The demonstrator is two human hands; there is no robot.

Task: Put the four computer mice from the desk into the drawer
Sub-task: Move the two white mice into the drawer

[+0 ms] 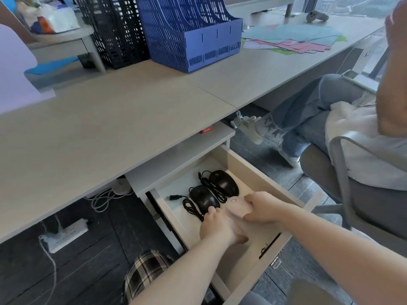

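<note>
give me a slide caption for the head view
Both hands, left hand and right hand, set a pale mouse beside two black wired mice in the open drawer.

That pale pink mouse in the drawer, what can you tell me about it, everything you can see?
The pale pink mouse is small, rounded and smooth, plastic by the look, with faint seams on top and no cable visible. It is low inside the open drawer, near its front, beside two black corded mice. The right hand grips it by its sides, covering its right part; whether it rests on the drawer floor cannot be told. The left hand sits just beside it.
</note>
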